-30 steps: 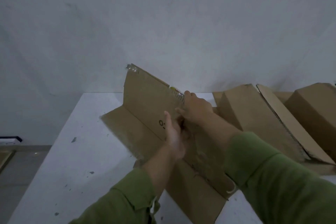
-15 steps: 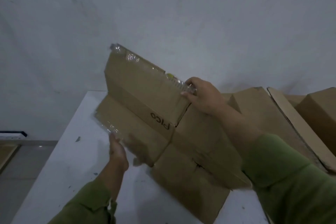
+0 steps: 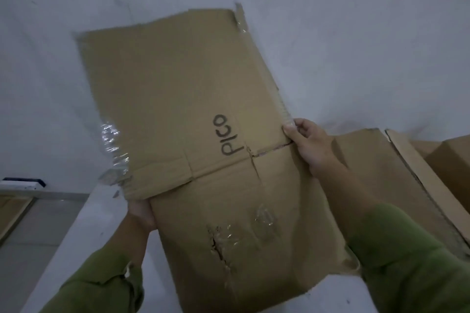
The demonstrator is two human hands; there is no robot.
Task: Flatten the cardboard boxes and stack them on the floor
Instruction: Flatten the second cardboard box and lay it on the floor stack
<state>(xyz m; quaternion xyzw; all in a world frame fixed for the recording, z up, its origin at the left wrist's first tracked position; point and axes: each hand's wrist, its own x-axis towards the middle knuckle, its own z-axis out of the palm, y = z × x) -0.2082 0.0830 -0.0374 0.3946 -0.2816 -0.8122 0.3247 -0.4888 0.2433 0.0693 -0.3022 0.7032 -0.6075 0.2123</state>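
A flattened brown cardboard box [image 3: 193,114] marked "PICO" is held up off the white table [image 3: 84,231], its flaps spread flat and facing me. Clear tape hangs from its left edge and top right corner, and a tear runs through its lower panel. My left hand [image 3: 141,212] grips the box's left edge from behind, mostly hidden by the cardboard. My right hand [image 3: 309,143] pinches its right edge near a slit between flaps.
More cardboard boxes [image 3: 381,173] lie on the table to the right, one [image 3: 450,157] standing at the far right edge. A white wall [image 3: 356,33] is close behind. Grey floor [image 3: 33,223] and a wooden frame [image 3: 12,213] show at the lower left.
The box has been lifted off the table and opened out flat toward me. My left hand shifted from the middle to the left edge; my right hand stays on the right edge.
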